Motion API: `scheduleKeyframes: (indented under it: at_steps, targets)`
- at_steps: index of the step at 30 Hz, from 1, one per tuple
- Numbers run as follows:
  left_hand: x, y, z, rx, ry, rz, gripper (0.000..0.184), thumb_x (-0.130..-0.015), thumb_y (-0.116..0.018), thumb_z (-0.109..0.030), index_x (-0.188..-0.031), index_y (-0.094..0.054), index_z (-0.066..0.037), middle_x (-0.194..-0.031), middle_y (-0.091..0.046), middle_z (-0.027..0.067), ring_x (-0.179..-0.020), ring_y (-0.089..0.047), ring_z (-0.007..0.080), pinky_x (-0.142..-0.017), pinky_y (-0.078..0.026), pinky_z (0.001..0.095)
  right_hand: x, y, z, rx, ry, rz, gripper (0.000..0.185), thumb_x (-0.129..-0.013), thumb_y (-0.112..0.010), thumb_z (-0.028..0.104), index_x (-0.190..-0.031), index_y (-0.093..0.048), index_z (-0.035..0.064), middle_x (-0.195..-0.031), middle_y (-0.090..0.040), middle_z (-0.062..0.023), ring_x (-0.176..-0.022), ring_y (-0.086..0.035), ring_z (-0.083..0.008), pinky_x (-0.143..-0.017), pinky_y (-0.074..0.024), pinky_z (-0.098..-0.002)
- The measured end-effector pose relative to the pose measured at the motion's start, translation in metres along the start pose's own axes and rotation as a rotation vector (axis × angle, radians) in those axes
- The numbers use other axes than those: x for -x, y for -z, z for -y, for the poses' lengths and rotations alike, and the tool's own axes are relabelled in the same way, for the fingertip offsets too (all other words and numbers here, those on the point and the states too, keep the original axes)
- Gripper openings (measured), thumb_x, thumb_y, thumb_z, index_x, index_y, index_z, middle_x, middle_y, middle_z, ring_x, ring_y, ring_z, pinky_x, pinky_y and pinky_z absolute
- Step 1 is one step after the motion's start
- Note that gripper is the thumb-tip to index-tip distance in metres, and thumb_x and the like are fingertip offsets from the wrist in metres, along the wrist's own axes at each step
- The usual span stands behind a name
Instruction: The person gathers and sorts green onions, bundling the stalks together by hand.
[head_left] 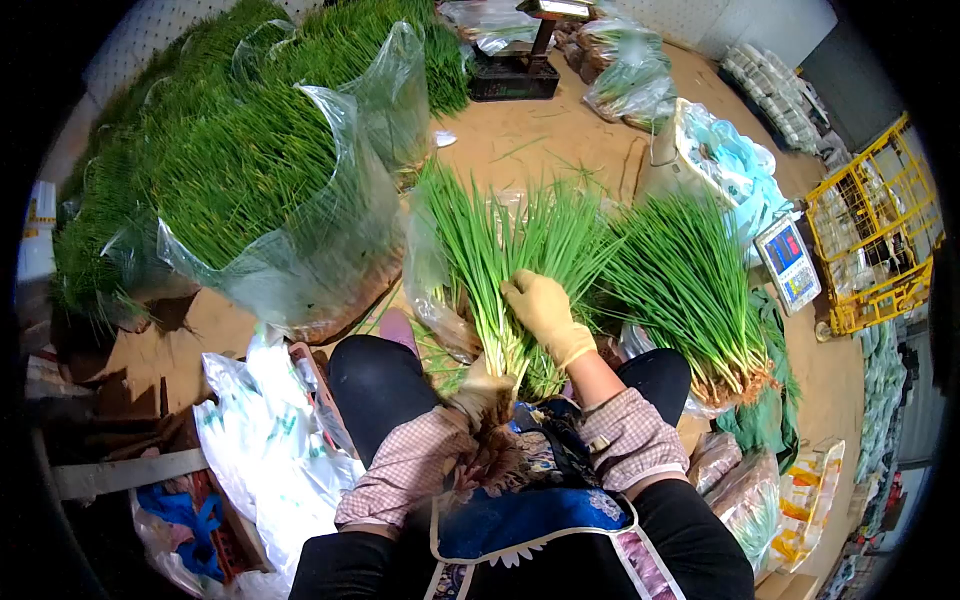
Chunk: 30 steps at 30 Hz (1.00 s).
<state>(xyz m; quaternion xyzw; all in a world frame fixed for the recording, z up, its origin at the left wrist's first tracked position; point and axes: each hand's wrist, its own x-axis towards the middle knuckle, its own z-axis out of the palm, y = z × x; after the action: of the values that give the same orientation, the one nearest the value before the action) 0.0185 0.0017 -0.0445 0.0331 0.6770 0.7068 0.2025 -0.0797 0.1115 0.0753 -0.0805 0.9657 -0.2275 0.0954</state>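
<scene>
Between my knees stands a bunch of spring onions (478, 265), long green leaves fanned upward and pale stalk ends pointing down at my lap. My left hand (482, 392), in a pale glove, is closed around the lower stalks, its fingers partly hidden. From the right, my right hand (545, 312) in a yellowish rubber glove has its fingers bent onto the middle of the stalks. Close by on the right lies a larger pile of spring onions (690, 290), brown roots toward me. A clear plastic bag (432, 290) stands just left of the bunch.
Big clear bags of upright greens (330, 240) fill the left. White plastic bags (275, 440) lie by my left leg. On the right are a digital scale display (788, 262), a white bucket (665, 160) and a yellow crate (875, 225). Another scale (515, 75) stands behind.
</scene>
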Motion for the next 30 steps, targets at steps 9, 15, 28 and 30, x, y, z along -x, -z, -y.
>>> scheduleKeyframes:
  at_steps: [9, 15, 28, 30]
  targets:
    - [-0.005, -0.009, 0.028, 0.444, 0.016, -0.079, 0.040, -0.069, -0.065, -0.004, -0.108, -0.053, -0.002, -0.093, -0.059, 0.0047, -0.081, -0.056, 0.0160, -0.073, -0.047, 0.0287, 0.016, -0.003, 0.000, -1.096, -0.149, 0.004, 0.019, -0.088, -0.055, 0.019, -0.088, -0.056, -0.0004, -0.067, -0.058, -0.0044, -0.054, -0.052, -0.0100, -0.048, -0.0407, -0.0239]
    - [0.002, -0.005, -0.008, 0.534, 0.351, -0.094, 0.045, -0.068, -0.065, -0.003, -0.111, -0.052, -0.001, -0.097, -0.058, 0.0058, -0.082, -0.056, 0.0150, -0.073, -0.046, 0.0276, -0.002, 0.011, 0.009, -1.606, -0.355, -0.085, 0.017, -0.090, -0.048, 0.012, -0.094, -0.052, -0.0039, -0.071, -0.053, -0.0053, -0.054, -0.046, -0.0106, -0.046, -0.0394, -0.0226]
    - [0.001, -0.003, -0.015, 0.003, 0.162, -0.053, 0.045, -0.074, -0.053, -0.015, -0.118, -0.049, -0.006, -0.110, -0.058, 0.0082, -0.099, -0.055, 0.0216, -0.089, -0.042, 0.0281, 0.009, 0.006, -0.002, -0.312, 0.023, 0.150, 0.037, -0.079, -0.063, 0.032, -0.100, -0.059, 0.0014, -0.090, -0.064, -0.0172, -0.082, -0.062, -0.0268, -0.076, -0.0478, -0.0331]
    - [0.009, -0.005, -0.030, 0.125, 0.135, -0.116, 0.040, -0.079, -0.051, -0.021, -0.116, -0.050, -0.006, -0.111, -0.057, 0.0076, -0.101, -0.054, 0.0217, -0.091, -0.041, 0.0285, 0.031, 0.013, -0.003, -0.226, -0.179, 0.147, 0.056, -0.075, -0.064, 0.045, -0.104, -0.056, -0.0021, -0.098, -0.061, -0.0218, -0.090, -0.060, -0.0275, -0.079, -0.0471, -0.0342]
